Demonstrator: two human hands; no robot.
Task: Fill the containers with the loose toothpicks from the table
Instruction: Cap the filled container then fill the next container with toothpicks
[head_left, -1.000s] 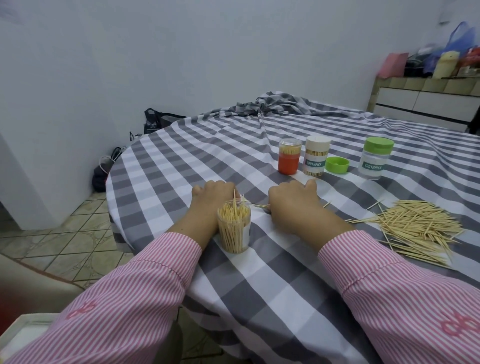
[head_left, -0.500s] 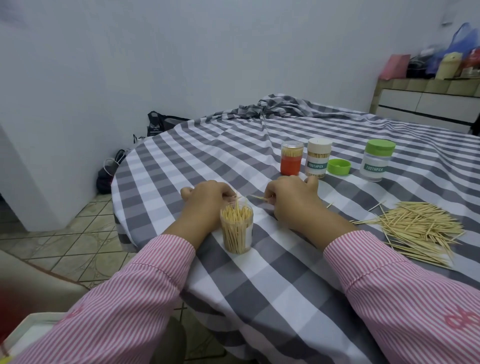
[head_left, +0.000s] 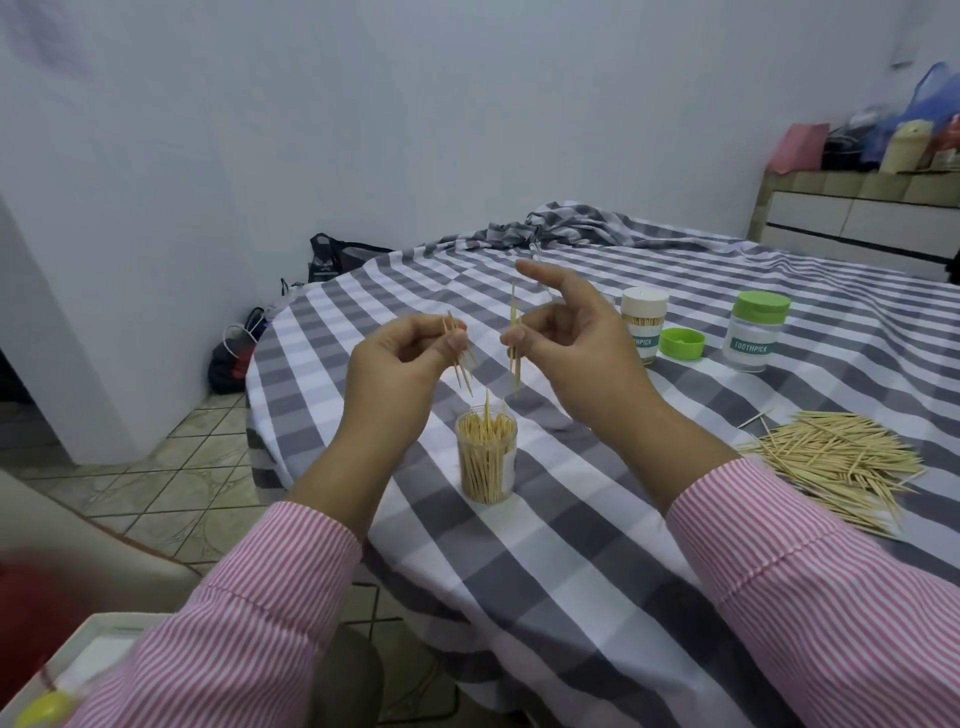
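pinching toothpicks above the open container (head_left: 487, 457), left hand (head_left: 400, 358) and right hand (head_left: 566, 343) hover.

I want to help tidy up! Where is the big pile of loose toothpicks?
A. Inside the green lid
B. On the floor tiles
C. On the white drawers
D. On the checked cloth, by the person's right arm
D: the pile of loose toothpicks lies on the checked cloth, beside the right sleeve.
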